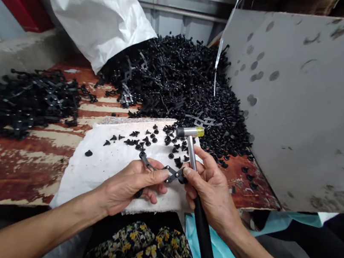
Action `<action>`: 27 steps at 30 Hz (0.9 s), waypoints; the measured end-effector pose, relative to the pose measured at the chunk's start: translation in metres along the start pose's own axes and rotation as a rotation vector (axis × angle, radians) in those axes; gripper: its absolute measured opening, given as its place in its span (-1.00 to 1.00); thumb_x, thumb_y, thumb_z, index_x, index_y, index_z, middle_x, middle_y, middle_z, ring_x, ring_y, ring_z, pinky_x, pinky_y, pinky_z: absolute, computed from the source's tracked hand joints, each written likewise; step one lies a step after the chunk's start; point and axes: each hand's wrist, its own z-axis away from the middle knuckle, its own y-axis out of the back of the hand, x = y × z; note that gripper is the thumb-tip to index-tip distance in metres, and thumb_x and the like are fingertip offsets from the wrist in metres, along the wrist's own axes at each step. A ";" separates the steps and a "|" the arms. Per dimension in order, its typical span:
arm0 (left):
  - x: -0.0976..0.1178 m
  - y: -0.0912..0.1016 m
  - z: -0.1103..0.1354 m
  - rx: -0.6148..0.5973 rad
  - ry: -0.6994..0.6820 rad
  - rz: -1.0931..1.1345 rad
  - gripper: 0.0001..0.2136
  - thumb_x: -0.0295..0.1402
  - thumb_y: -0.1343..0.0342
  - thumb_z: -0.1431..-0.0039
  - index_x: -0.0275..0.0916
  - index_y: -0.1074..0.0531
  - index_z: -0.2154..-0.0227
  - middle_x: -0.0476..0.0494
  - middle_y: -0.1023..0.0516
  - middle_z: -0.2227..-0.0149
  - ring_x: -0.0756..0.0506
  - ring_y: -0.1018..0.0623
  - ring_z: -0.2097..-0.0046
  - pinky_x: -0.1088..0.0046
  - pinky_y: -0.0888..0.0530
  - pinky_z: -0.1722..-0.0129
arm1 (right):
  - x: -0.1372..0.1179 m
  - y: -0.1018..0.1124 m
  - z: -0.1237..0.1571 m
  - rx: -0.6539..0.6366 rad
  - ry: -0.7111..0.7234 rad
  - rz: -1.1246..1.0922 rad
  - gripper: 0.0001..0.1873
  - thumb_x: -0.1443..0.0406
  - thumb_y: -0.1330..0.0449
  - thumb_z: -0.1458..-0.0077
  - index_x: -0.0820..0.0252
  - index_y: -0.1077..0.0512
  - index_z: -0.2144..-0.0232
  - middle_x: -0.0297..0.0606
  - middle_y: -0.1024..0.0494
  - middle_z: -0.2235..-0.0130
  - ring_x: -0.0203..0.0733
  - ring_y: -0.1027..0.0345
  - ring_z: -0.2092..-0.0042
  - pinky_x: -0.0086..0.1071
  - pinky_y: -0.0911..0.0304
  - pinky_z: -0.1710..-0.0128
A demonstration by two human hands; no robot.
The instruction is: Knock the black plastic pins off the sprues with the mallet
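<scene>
My left hand pinches a black jointed linkage piece with crossed flat arms and small shiny rivets. The other end of this piece meets the thumb and fingers of my right hand. That hand also carries a small mallet, its black grip slanting down past my palm. One face of the mallet head is yellow and the other dark. Under both hands lies a white cloth pad, where several black round-headed plugs are scattered.
A large heap of black parts fills the back of the worn red table. Another pile of black linkages lies left. A white sack hangs over the heap, and a stained grey panel walls the right side.
</scene>
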 end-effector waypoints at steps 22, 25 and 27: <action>0.021 0.005 -0.052 0.271 -0.162 -0.210 -0.80 -0.42 -0.25 -0.06 -0.25 -0.28 0.48 0.16 -0.23 0.68 0.19 -0.07 0.72 0.64 0.06 0.76 | 0.019 0.020 0.001 0.134 0.048 -0.017 -0.41 0.09 -0.27 -0.06 0.08 -0.21 -0.09 -0.50 -0.40 0.44 -0.46 -0.05 0.65 -0.59 -0.11 0.80; 0.022 0.005 -0.052 0.275 -0.141 -0.206 -0.79 -0.41 -0.25 -0.05 -0.25 -0.29 0.51 0.17 -0.19 0.67 0.18 -0.08 0.71 0.63 0.06 0.75 | 0.019 0.020 0.001 0.129 0.041 -0.026 -0.41 0.09 -0.27 -0.07 0.06 -0.20 -0.10 -0.51 -0.40 0.44 -0.46 -0.05 0.65 -0.59 -0.11 0.80; 0.022 0.005 -0.053 0.288 -0.123 -0.205 -0.78 -0.42 -0.26 -0.03 -0.25 -0.28 0.53 0.15 -0.22 0.66 0.18 -0.10 0.70 0.62 0.06 0.74 | 0.019 0.020 0.001 0.128 0.039 -0.022 -0.41 0.09 -0.26 -0.07 0.06 -0.20 -0.10 -0.51 -0.40 0.43 -0.46 -0.05 0.65 -0.59 -0.11 0.79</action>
